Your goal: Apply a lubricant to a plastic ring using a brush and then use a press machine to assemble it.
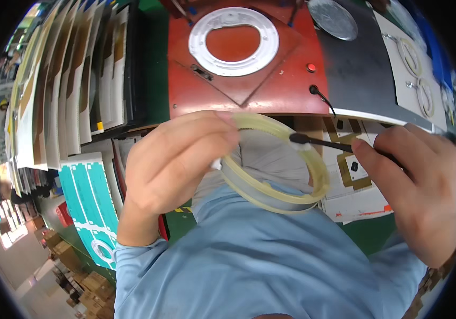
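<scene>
Between my hands, in front of my body, hangs a pale yellow, translucent ring [319, 178] with a grooved rim and a greyish band along its side. My left hand [177, 159] pinches the ring's left edge between thumb and fingers, keeping it tilted. A small white piece [216, 164] shows beside that thumb. My right hand [419, 191] grips a thin black stick [329, 143] with a rounded dark tip. The tip overlaps the ring's upper right rim; whether it touches, I cannot tell.
A red work surface [206, 98] beyond my hands carries a white ring-shaped plate [199, 53], a red button [311, 68] and a black cord [321, 94]. Right of it lies a round metallic disc [333, 19]. Upright cardboard dividers [71, 95] and a teal sheet [89, 191] stand left.
</scene>
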Demonstrator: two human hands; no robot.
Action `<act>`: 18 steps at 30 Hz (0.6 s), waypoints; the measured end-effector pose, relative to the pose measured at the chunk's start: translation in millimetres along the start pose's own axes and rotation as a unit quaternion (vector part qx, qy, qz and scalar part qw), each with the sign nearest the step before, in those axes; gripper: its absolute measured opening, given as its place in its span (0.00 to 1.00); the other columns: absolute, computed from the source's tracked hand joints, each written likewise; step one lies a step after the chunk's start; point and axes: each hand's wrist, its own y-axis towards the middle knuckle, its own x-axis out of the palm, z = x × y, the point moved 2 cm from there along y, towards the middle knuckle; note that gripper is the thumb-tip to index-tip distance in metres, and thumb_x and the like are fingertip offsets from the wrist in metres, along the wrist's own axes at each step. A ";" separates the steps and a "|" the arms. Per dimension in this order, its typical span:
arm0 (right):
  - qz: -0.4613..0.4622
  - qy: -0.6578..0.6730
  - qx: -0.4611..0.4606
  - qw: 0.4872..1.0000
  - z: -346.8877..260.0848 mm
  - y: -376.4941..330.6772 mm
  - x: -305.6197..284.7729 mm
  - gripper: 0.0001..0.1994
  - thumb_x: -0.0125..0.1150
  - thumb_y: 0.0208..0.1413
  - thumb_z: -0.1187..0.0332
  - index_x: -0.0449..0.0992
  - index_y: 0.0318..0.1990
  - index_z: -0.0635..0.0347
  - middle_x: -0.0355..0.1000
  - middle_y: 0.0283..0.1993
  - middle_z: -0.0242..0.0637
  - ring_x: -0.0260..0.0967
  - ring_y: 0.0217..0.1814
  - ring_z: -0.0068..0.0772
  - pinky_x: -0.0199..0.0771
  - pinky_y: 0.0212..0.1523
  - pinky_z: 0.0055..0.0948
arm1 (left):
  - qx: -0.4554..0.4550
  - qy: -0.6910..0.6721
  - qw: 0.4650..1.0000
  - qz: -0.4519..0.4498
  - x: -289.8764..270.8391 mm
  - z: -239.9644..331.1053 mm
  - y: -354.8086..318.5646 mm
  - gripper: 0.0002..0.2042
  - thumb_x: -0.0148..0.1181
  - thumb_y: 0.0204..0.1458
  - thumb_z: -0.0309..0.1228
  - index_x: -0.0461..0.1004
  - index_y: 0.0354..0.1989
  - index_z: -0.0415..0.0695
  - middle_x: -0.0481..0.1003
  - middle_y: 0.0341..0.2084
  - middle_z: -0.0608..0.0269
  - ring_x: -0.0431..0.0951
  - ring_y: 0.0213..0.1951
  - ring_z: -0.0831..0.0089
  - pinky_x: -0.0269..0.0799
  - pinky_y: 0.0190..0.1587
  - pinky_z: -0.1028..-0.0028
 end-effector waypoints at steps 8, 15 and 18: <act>-0.153 0.158 -0.128 0.967 41.7 15.2 -2.3 0.14 0.70 0.36 0.69 0.84 0.34 0.62 0.71 0.23 0.36 0.73 0.22 0.40 0.67 0.20 0.39 | 0.158 -0.019 0.982 -0.102 25.4 19.5 24.5 0.13 0.67 0.46 0.22 0.80 0.41 0.32 0.80 0.39 0.49 0.84 0.42 0.54 0.85 0.45 0.64; -0.252 0.568 -0.102 0.777 90.5 16.3 68.0 0.10 0.72 0.59 0.70 0.87 0.45 0.66 0.81 0.31 0.39 0.78 0.29 0.32 0.73 0.29 0.29 | 0.157 0.026 0.980 -0.121 11.7 28.5 9.1 0.16 0.73 0.41 0.22 0.80 0.40 0.34 0.81 0.40 0.49 0.85 0.43 0.52 0.87 0.45 0.60; -0.134 0.688 0.028 0.713 111.8 -9.2 104.2 0.11 0.67 0.66 0.68 0.85 0.49 0.65 0.82 0.35 0.36 0.70 0.29 0.16 0.67 0.29 0.20 | 0.084 0.000 0.988 -0.132 0.3 19.1 2.7 0.17 0.71 0.41 0.23 0.80 0.42 0.34 0.81 0.41 0.49 0.85 0.44 0.52 0.86 0.46 0.62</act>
